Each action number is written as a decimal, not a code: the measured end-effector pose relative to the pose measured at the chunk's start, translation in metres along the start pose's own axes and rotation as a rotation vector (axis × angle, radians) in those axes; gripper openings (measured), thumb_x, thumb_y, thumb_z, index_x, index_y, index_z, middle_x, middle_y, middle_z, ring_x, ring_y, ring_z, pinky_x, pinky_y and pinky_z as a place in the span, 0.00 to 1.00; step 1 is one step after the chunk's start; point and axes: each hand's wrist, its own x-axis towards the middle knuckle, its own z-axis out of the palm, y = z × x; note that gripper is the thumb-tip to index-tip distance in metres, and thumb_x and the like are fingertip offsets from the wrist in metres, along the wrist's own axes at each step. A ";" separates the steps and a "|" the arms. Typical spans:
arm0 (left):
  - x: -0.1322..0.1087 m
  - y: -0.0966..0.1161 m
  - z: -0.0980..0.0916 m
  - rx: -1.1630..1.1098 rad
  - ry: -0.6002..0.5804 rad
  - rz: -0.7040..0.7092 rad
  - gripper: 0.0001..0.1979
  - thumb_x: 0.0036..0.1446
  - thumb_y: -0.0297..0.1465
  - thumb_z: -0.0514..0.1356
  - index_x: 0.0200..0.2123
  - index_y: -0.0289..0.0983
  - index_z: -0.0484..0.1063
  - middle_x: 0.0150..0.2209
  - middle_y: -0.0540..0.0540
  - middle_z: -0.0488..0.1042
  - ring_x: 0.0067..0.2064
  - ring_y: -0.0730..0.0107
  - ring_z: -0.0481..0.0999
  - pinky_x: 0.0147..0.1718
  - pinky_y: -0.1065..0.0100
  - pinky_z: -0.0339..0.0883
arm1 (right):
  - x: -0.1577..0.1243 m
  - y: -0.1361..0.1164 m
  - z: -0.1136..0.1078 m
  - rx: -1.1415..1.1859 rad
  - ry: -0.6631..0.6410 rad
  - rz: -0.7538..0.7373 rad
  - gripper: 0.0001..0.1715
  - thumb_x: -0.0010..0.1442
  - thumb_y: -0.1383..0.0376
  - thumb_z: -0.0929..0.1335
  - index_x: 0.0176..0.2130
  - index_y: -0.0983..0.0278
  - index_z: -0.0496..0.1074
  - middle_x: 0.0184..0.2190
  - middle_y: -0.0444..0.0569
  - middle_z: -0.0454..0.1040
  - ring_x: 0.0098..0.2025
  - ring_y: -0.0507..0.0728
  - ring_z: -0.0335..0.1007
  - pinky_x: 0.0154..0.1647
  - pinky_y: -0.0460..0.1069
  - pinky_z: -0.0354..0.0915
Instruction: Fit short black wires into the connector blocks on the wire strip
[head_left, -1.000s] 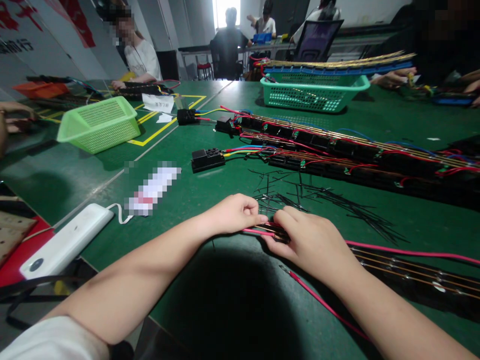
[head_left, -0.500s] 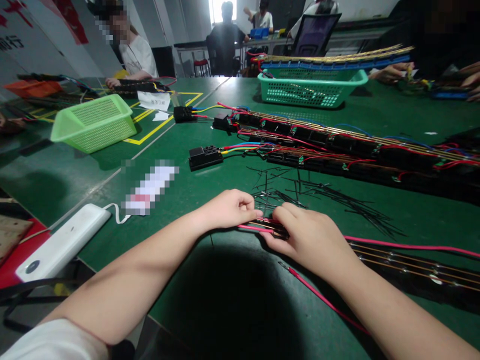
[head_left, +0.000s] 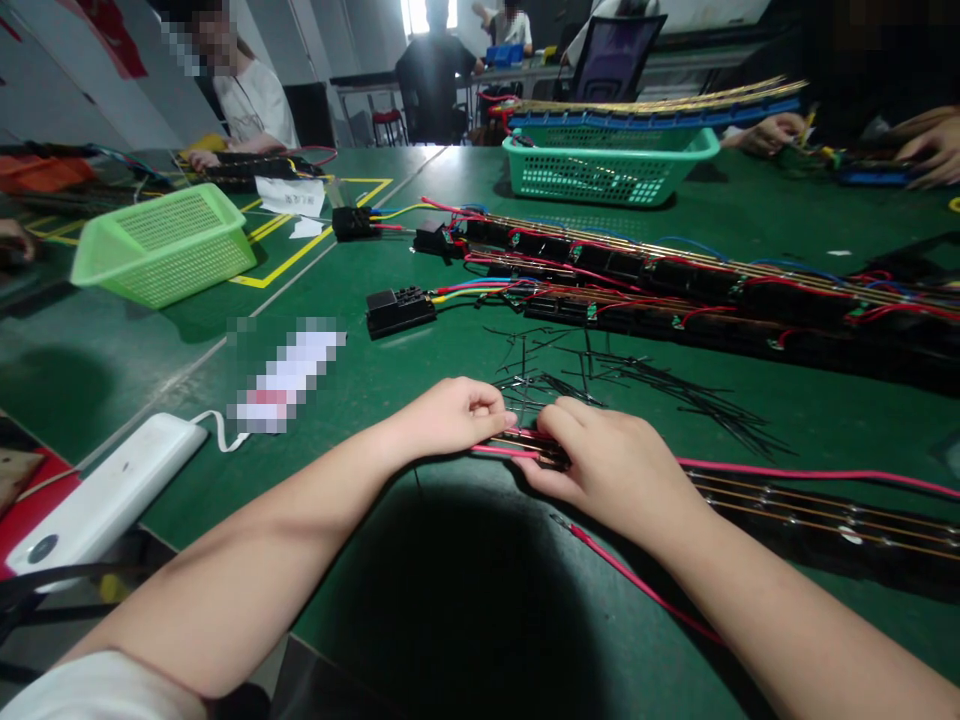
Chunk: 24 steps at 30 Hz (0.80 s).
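Observation:
My left hand (head_left: 457, 415) is closed in a pinch at the near end of a bundle of red and copper-coloured wires; its fingertips hide the exact spot. Close beside it, my right hand (head_left: 604, 450) is wrapped over the end of a long black strip (head_left: 795, 515) with copper-coloured rods along it. A thick red wire (head_left: 814, 474) runs along the strip's far side and under the right hand. Below that hand lies another red wire (head_left: 626, 575) with a bare metal terminal. Thin black cable ties (head_left: 701, 400) are scattered just beyond both hands.
Wired black strips (head_left: 652, 265) with black connectors (head_left: 400, 312) lie farther back. A green basket (head_left: 161, 245) stands left, a teal basket (head_left: 611, 170) behind. A white power strip (head_left: 105, 495) sits at the left edge. Other people's hands (head_left: 934, 150) work at the far right.
The whole view has shifted slightly, so the table things appear a little farther left. Both hands keep almost the same hold on the strip and wires.

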 end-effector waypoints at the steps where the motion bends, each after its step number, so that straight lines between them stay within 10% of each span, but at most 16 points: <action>1: 0.000 0.000 0.000 -0.016 -0.008 0.002 0.18 0.56 0.43 0.57 0.24 0.34 0.68 0.20 0.54 0.62 0.24 0.77 0.58 0.24 0.71 0.50 | 0.000 0.000 0.000 0.000 0.001 0.000 0.17 0.61 0.51 0.65 0.32 0.63 0.68 0.29 0.47 0.72 0.27 0.55 0.66 0.26 0.48 0.49; 24: -0.001 0.004 0.009 -0.079 -0.020 0.010 0.15 0.54 0.41 0.58 0.26 0.33 0.71 0.24 0.51 0.69 0.28 0.75 0.64 0.29 0.71 0.57 | -0.001 0.001 0.001 0.006 -0.010 0.017 0.17 0.58 0.52 0.68 0.35 0.64 0.69 0.31 0.48 0.73 0.29 0.56 0.68 0.27 0.49 0.49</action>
